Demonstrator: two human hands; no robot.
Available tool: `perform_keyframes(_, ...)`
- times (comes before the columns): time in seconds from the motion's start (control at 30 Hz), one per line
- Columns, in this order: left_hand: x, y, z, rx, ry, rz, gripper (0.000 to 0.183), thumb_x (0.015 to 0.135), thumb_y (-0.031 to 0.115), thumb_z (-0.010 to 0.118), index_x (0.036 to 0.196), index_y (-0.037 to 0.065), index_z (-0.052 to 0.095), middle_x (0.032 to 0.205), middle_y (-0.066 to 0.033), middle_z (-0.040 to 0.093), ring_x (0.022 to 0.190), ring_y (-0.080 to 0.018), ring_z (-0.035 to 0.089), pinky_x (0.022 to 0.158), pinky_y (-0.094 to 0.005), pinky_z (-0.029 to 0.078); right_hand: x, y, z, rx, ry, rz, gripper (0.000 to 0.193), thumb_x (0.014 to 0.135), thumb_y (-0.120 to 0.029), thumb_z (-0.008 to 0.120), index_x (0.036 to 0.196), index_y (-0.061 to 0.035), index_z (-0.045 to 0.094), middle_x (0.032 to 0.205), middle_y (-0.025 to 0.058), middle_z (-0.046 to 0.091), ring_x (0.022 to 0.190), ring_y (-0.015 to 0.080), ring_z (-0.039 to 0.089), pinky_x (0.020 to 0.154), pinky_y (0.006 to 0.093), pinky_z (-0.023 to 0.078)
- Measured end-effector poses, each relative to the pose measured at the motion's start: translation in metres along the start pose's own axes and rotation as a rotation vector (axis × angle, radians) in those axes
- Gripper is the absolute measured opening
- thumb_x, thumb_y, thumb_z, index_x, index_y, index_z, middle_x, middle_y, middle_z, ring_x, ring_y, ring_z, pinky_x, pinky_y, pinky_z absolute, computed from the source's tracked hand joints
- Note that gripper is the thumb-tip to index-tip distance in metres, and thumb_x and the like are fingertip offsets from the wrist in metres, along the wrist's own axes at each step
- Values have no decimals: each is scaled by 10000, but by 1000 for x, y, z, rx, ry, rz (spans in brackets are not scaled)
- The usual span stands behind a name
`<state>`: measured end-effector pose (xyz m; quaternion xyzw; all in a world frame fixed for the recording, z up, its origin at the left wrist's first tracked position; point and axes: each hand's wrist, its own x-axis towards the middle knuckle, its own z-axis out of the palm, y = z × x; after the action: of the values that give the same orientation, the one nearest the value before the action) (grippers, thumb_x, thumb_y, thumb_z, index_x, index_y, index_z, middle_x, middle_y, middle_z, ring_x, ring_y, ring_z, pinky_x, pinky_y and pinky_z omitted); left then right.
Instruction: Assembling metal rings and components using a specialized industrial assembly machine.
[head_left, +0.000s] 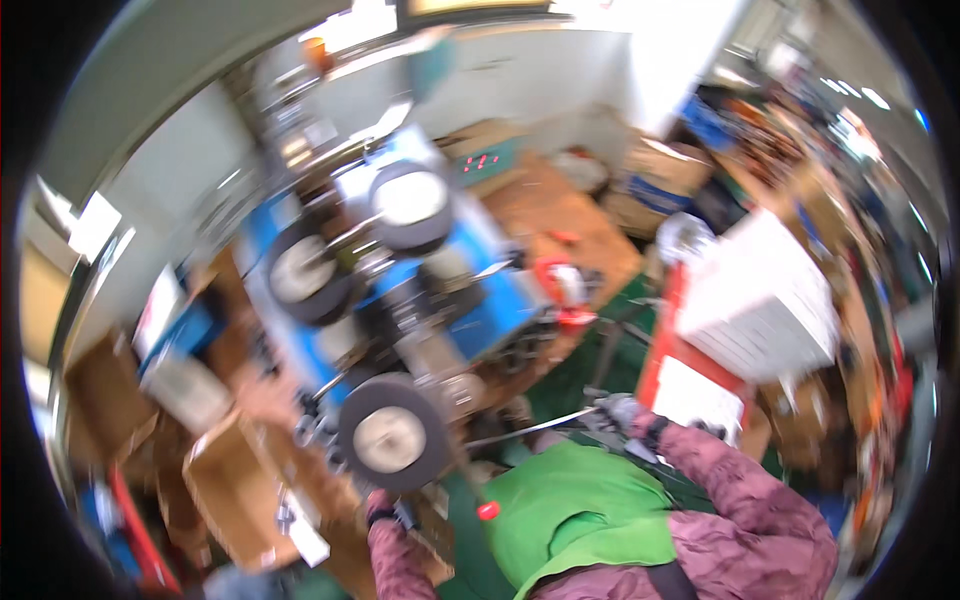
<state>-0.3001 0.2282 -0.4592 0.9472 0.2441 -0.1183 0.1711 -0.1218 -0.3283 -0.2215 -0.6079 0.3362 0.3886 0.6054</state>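
The picture is smeared by motion. A blue bench machine [490, 315] carries several dark grey wheels with pale hubs; the nearest wheel [390, 436] stands close to me. My left hand [380, 503] is low beside that wheel, its fingers mostly hidden behind the rim and blurred. My right hand [622, 412], in a grey glove, is to the right of the machine. A thin silver rod [530, 428] runs from the machine to that glove; whether the fingers grip it is too blurred to say. Dark metal parts show under the glove. A red knob [488, 511] sits before my green apron [575, 510].
An open cardboard box [235, 480] stands at the left. A large white box [765, 300] is at the right, with a white sheet [697, 402] on a red surface. Behind the machine, a green box with a red display [480, 163] rests on a wooden table [600, 235].
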Motion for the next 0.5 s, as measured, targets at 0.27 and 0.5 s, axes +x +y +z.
perform_keyframes(0.27,20,44,-34,352,-137,52,215,751,255,570,883,86,588,764,-97,613,704,-256,584,593,-361,466,-82,99,-138,-395,511,-115,243,775,-269,576,888,-59,623,713,73,633,564,157,593,552,302,487)
perform_keyframes(0.5,0,37,-62,446,-195,226,224,745,257,587,888,84,582,766,-97,613,711,-257,586,593,-360,469,-69,196,-258,-864,1105,75,612,634,-397,677,1130,-93,485,1122,170,523,1012,310,517,844,387,423)
